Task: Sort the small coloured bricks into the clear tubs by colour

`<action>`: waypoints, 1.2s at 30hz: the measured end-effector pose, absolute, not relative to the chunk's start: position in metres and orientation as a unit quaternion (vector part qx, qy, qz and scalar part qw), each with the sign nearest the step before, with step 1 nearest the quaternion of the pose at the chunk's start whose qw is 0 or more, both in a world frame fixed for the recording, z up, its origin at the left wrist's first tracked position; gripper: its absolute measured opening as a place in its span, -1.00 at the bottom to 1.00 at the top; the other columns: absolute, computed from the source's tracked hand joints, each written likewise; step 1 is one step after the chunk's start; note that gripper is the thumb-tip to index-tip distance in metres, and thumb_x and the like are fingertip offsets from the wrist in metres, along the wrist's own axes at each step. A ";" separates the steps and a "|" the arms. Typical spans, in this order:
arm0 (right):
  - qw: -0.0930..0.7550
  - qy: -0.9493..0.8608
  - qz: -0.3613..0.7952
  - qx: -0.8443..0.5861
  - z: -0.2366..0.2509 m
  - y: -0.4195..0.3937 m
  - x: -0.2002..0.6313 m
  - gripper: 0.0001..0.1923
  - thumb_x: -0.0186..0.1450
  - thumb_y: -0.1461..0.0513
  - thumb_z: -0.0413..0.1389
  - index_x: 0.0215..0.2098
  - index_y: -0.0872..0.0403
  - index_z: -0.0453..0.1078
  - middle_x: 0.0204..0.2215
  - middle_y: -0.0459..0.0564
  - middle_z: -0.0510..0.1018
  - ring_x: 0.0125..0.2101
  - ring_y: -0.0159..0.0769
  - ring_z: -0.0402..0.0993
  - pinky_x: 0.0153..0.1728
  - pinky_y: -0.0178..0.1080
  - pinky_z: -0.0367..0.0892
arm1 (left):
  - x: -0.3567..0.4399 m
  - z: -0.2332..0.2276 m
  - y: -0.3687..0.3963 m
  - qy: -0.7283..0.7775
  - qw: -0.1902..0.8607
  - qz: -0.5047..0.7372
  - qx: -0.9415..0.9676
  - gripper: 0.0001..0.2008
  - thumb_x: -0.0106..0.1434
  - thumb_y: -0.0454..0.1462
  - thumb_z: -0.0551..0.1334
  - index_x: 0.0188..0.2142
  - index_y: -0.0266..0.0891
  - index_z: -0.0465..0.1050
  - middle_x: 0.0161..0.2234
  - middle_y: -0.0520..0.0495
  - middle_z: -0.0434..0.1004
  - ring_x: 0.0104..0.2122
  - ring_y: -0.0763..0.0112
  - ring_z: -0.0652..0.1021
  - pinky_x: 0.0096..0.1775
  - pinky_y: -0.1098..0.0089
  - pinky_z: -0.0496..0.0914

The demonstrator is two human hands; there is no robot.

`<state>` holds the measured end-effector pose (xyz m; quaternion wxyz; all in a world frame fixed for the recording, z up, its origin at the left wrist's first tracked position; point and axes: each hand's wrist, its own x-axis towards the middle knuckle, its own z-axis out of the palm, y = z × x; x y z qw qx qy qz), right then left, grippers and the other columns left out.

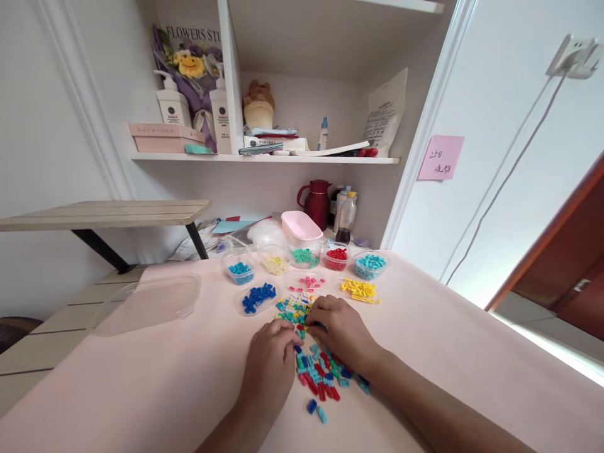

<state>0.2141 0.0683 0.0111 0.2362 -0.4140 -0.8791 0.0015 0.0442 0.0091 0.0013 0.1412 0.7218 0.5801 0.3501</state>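
I am pinching with my left hand (pixel 271 365) and right hand (pixel 342 330) into the mixed beads (pixel 321 371) on the bench (pixel 141 377); each grip's contents cannot be told, though these light, hard, slippery pieces likely need fingertip pinches across their sides.

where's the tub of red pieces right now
In the head view, the tub of red pieces sits in the back row, between the green tub and the teal tub, before the dark red jug.

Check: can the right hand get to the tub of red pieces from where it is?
Probably yes. The right hand rests on the mixed pile, and the red tub sits open-topped straight beyond it. Only the low pink pieces and yellow pieces lie between.
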 end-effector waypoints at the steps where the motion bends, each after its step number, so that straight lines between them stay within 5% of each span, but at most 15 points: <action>1: 0.236 -0.879 0.003 -0.413 0.012 0.068 0.214 -0.89 0.23 0.31 0.14 -0.36 0.00 0.51 -0.34 -0.02 0.53 -0.24 -0.22 0.42 -0.20 -0.20 0.25 | 0.044 0.002 0.009 0.580 0.142 0.350 0.721 -0.60 0.14 -0.52 0.02 -0.34 -0.12 0.58 -0.18 -0.03 0.53 -0.11 0.33 0.48 -0.05 0.29 0.35; 14: 0.434 -0.732 0.116 -0.513 0.024 0.106 0.282 -0.85 0.20 0.18 0.12 -0.44 0.04 0.50 -0.36 -0.01 0.58 -0.35 -0.23 0.48 -0.31 -0.20 0.36 | 0.041 0.000 0.012 0.569 0.144 0.352 0.729 -0.60 0.16 -0.47 -0.05 -0.40 -0.12 0.55 -0.15 -0.03 0.52 -0.10 0.33 0.49 -0.04 0.27 0.37; 24: 0.527 -0.607 0.159 -0.572 0.038 0.112 0.329 -0.73 0.20 0.09 0.09 -0.27 0.05 0.53 -0.31 0.01 0.60 -0.32 -0.20 0.50 -0.27 -0.18 0.37 | 0.041 0.002 0.012 0.571 0.162 0.339 0.730 -0.61 0.18 -0.41 -0.06 -0.38 -0.12 0.55 -0.12 -0.04 0.51 -0.07 0.31 0.50 -0.02 0.27 0.38; 27: 0.480 -0.632 0.212 -0.571 0.051 0.099 0.329 -0.71 0.20 0.07 0.07 -0.28 0.07 0.52 -0.37 0.00 0.59 -0.38 -0.24 0.50 -0.36 -0.25 0.36 | 0.041 0.001 0.012 0.570 0.176 0.339 0.727 -0.61 0.18 -0.40 -0.06 -0.37 -0.11 0.55 -0.09 -0.03 0.50 -0.07 0.31 0.50 -0.06 0.29 0.40; 33: 0.170 -0.761 0.325 -0.534 0.054 0.085 0.321 -0.85 0.14 0.21 0.07 -0.46 0.05 0.47 -0.46 -0.08 0.57 -0.44 -0.31 0.48 -0.47 -0.34 0.27 | 0.040 0.000 0.015 0.565 0.183 0.344 0.727 -0.61 0.16 -0.39 -0.05 -0.36 -0.13 0.56 -0.08 -0.06 0.51 -0.10 0.30 0.53 -0.09 0.30 0.44; 36: 0.085 -0.794 0.319 -0.511 0.055 0.081 0.322 -0.92 0.09 0.26 0.08 -0.51 0.06 0.42 -0.51 -0.11 0.55 -0.43 -0.32 0.46 -0.51 -0.36 0.22 | 0.041 0.001 0.016 0.565 0.180 0.345 0.727 -0.62 0.16 -0.38 -0.03 -0.34 -0.12 0.58 -0.10 -0.06 0.52 -0.11 0.29 0.53 -0.09 0.29 0.45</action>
